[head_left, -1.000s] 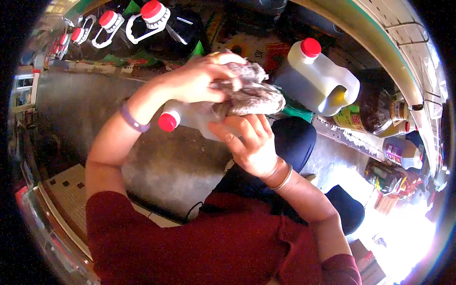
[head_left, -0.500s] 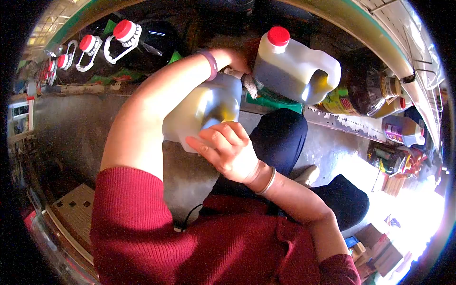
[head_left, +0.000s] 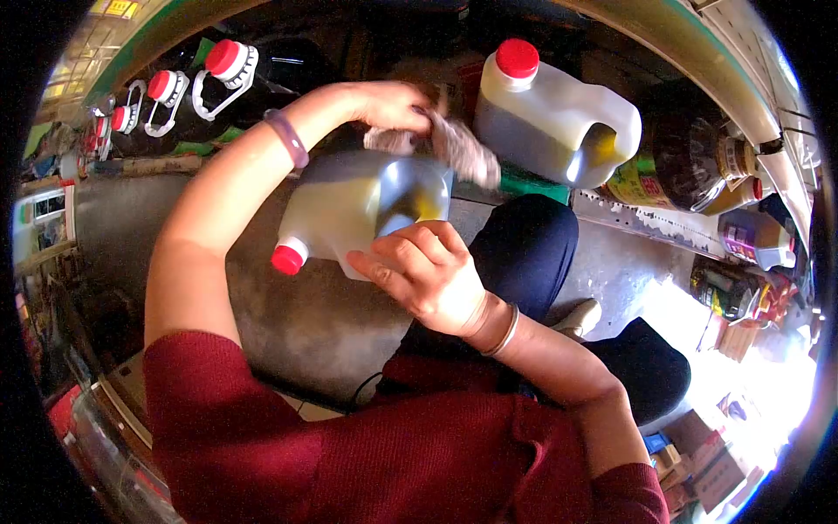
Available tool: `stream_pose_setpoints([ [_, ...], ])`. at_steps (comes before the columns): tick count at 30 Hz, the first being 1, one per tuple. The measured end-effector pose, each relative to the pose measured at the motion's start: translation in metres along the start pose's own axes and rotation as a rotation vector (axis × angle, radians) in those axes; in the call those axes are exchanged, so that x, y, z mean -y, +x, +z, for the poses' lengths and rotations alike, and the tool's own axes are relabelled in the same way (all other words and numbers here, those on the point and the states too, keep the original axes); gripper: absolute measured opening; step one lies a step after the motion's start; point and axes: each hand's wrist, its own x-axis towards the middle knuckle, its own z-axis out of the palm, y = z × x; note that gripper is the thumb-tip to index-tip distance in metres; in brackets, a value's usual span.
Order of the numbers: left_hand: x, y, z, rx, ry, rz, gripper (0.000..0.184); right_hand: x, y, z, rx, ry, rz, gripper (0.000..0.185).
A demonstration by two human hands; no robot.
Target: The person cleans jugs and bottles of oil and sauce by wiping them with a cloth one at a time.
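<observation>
My left hand [head_left: 394, 106], with a purple bangle on its wrist, is closed on a crumpled, patterned cloth [head_left: 463, 150] just above a translucent plastic jug [head_left: 327, 210]. That jug holds dark liquid and is tilted, its red cap [head_left: 288, 258] pointing to the lower left. My right hand [head_left: 428, 278] has its fingers wrapped round the jug's handle side; part of the grip is hidden behind the knuckles. A second jug [head_left: 537, 113] of the same kind, also red-capped, stands on the shelf to the right of the cloth.
Several large dark bottles with red caps [head_left: 229, 59] and white carrying handles line the shelf at left. A big labelled oil bottle [head_left: 676, 170] lies at right. My knee [head_left: 528, 244] is below the shelf edge. Cardboard boxes [head_left: 716, 467] sit at the lower right.
My left hand has drawn up and to the left with the cloth, which now shows more. The held jug's red cap has come out from behind my forearm. My right hand keeps its grip.
</observation>
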Motion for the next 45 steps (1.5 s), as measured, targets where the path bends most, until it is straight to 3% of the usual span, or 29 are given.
stream_pose_setpoints([
  [1, 0.020, 0.006, 0.010, -0.127, -0.014, -0.103, 0.051, 0.000, 0.001, -0.001, 0.002, 0.002, -0.005, 0.043],
  [4, 0.067, 0.024, 0.022, -0.134, -0.029, -0.328, 0.063, -0.002, 0.003, -0.004, 0.001, -0.009, 0.004, 0.044],
  [9, 0.110, 0.019, 0.037, -0.269, -0.052, -0.224, 0.063, -0.013, 0.010, -0.008, -0.012, -0.035, 0.021, 0.045],
  [10, 0.064, -0.011, 0.021, -0.223, -0.121, -0.273, 0.058, -0.015, 0.009, -0.009, 0.041, -0.026, 0.016, 0.041],
  [11, 0.062, -0.022, 0.025, -0.292, -0.165, -0.219, 0.050, -0.015, 0.011, -0.010, 0.039, -0.020, 0.013, 0.041],
  [13, 0.024, -0.055, 0.013, -0.217, -0.074, -0.194, 0.039, -0.015, 0.017, -0.012, 0.014, -0.008, 0.025, 0.045],
  [15, 0.007, -0.082, 0.016, -0.428, -0.096, 0.365, 0.028, -0.016, 0.019, -0.011, 0.018, -0.003, 0.015, 0.045],
  [17, -0.013, -0.116, 0.010, -0.292, -0.104, 0.375, 0.033, -0.016, 0.016, -0.013, 0.098, -0.016, 0.025, 0.046],
  [18, -0.011, -0.128, 0.010, -0.304, -0.040, 0.477, 0.037, -0.019, 0.017, -0.014, 0.075, -0.027, 0.015, 0.046],
  [19, -0.010, -0.142, 0.015, -0.353, -0.104, 0.371, 0.041, -0.023, 0.020, -0.014, 0.051, -0.042, 0.006, 0.046],
  [21, 0.006, -0.172, 0.039, -0.753, -0.104, 0.343, 0.025, -0.028, 0.030, -0.016, -0.013, -0.010, 0.039, 0.043],
  [23, 0.016, -0.195, 0.096, -1.139, -0.707, -0.039, 0.028, -0.039, 0.035, -0.017, -0.018, -0.084, 0.029, 0.038],
  [25, 0.019, -0.196, 0.130, -1.301, -1.374, 0.316, 0.033, -0.045, 0.048, -0.016, -0.033, -0.121, 0.052, 0.037],
  [26, 0.021, -0.189, 0.150, -1.468, -1.743, 0.166, 0.038, -0.047, 0.054, -0.015, -0.050, -0.150, 0.075, 0.035],
  [27, 0.015, -0.184, 0.163, -1.342, -1.962, 0.282, 0.040, -0.048, 0.062, -0.017, -0.046, -0.152, 0.061, 0.035],
  [29, 0.025, -0.150, 0.191, -1.456, -2.069, 0.088, 0.042, -0.049, 0.079, -0.022, 0.059, -0.295, 0.118, 0.033],
  [31, 0.032, -0.117, 0.207, -1.296, -2.231, 0.122, 0.041, -0.058, 0.093, -0.023, 0.084, -0.427, 0.055, 0.028],
  [33, 0.029, -0.095, 0.210, -1.204, -2.259, 0.204, 0.039, -0.064, 0.108, -0.026, 0.162, -0.484, 0.072, 0.020],
  [34, 0.047, -0.076, 0.219, -1.193, -2.094, 0.311, 0.047, -0.070, 0.113, -0.024, 0.177, -0.497, 0.091, 0.015],
  [35, 0.046, -0.063, 0.217, -1.216, -2.156, 0.366, 0.051, -0.074, 0.122, -0.027, 0.235, -0.515, 0.115, 0.015],
  [37, 0.055, -0.045, 0.214, -1.140, -2.116, 0.579, 0.053, -0.085, 0.135, -0.029, 0.323, -0.503, 0.205, 0.035],
  [38, 0.043, -0.044, 0.202, -1.233, -2.075, 0.546, 0.050, -0.090, 0.141, -0.028, 0.379, -0.502, 0.266, 0.039],
  [39, 0.048, -0.039, 0.199, -1.147, -2.150, 0.611, 0.047, -0.094, 0.144, -0.028, 0.357, -0.500, 0.257, 0.041],
  [45, 0.040, -0.041, 0.183, -1.143, -2.128, 0.752, 0.035, -0.088, 0.152, -0.033, 0.375, -0.467, 0.316, 0.041],
])
